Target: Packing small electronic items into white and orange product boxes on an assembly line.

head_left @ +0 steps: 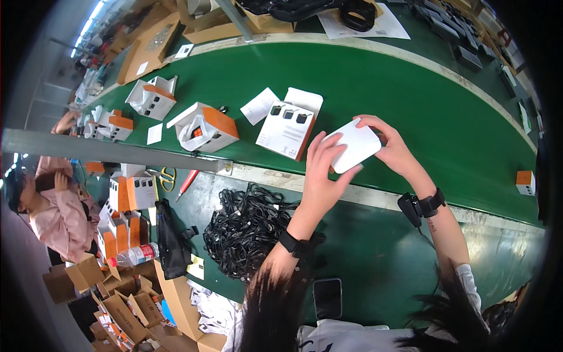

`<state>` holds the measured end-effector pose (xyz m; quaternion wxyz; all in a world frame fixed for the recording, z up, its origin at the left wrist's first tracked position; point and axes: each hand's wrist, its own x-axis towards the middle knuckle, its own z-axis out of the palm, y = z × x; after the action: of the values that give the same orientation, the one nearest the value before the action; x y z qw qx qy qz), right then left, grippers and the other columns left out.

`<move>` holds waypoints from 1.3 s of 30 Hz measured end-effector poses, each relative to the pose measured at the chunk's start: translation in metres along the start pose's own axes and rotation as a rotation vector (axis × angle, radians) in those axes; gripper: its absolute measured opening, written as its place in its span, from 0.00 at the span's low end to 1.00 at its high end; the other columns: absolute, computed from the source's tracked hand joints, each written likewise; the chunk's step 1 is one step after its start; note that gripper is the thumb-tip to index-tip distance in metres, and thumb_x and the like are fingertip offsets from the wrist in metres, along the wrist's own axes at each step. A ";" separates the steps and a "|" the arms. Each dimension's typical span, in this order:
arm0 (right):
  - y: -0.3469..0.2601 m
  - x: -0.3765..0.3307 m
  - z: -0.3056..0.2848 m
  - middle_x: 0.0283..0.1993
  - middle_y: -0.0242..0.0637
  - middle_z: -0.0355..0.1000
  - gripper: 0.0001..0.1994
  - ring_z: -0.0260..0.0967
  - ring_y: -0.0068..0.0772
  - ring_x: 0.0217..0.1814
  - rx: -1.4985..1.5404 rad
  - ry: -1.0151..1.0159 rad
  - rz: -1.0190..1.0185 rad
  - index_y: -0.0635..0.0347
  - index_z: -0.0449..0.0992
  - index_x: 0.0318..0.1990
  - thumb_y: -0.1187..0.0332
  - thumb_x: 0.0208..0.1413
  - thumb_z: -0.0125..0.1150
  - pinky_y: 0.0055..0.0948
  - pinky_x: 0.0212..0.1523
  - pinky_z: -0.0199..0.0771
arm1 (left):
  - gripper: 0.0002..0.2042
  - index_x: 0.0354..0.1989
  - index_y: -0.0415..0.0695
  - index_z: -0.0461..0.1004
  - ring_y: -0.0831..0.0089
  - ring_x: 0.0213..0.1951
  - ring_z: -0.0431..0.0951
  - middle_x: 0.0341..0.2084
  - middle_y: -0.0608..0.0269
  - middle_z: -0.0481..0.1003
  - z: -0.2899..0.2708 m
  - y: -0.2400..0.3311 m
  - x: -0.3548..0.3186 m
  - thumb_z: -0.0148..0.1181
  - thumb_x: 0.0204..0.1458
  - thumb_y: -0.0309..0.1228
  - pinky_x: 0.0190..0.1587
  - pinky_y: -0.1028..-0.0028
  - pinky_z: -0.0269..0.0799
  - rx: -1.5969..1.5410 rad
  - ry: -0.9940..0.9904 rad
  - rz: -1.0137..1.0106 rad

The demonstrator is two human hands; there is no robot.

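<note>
Over the near edge of the green belt, both my hands are closed on a small white carton, its blank face turned up and tilted. My left hand grips its near left side, with fingers lying over the top. On the right side, my right hand holds it with the fingers bent round the far corner. Just left of my hands is a white and orange box with its flap up and product pictures on it. A white paper sheet lies beside that box.
Open white and orange boxes stand further left on the belt. A pile of black cables, a phone, yellow-handled scissors and a bottle lie on the near table. A metal bar crosses at left; a co-worker sits beyond.
</note>
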<state>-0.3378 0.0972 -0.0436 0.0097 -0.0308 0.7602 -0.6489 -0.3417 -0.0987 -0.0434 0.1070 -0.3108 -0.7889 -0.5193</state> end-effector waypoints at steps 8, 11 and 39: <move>-0.013 -0.001 -0.027 0.62 0.37 0.56 0.21 0.58 0.34 0.60 0.124 -0.240 0.015 0.57 0.71 0.48 0.74 0.43 0.63 0.34 0.60 0.57 | 0.17 0.46 0.42 0.70 0.51 0.56 0.60 0.53 0.56 0.65 0.007 0.000 0.000 0.59 0.44 0.23 0.56 0.59 0.55 0.157 -0.059 0.026; 0.002 -0.009 -0.026 0.62 0.39 0.56 0.17 0.56 0.36 0.62 0.145 -0.194 -0.007 0.58 0.74 0.46 0.74 0.45 0.62 0.33 0.61 0.55 | 0.18 0.47 0.44 0.71 0.52 0.57 0.58 0.55 0.59 0.64 0.015 0.004 -0.001 0.59 0.45 0.25 0.58 0.56 0.51 0.305 -0.090 0.074; 0.014 -0.040 -0.057 0.60 0.43 0.60 0.21 0.62 0.34 0.57 -0.008 -0.064 -0.104 0.56 0.75 0.41 0.78 0.33 0.70 0.30 0.54 0.62 | 0.51 0.61 0.34 0.42 0.46 0.52 0.58 0.51 0.39 0.55 -0.023 -0.019 0.040 0.69 0.29 0.36 0.52 0.53 0.58 0.558 -0.190 -0.385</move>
<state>-0.3018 0.1575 -0.0491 0.0005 -0.0911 0.7596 -0.6440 -0.3885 -0.1090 -0.0277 0.0141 -0.1620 -0.9510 -0.2630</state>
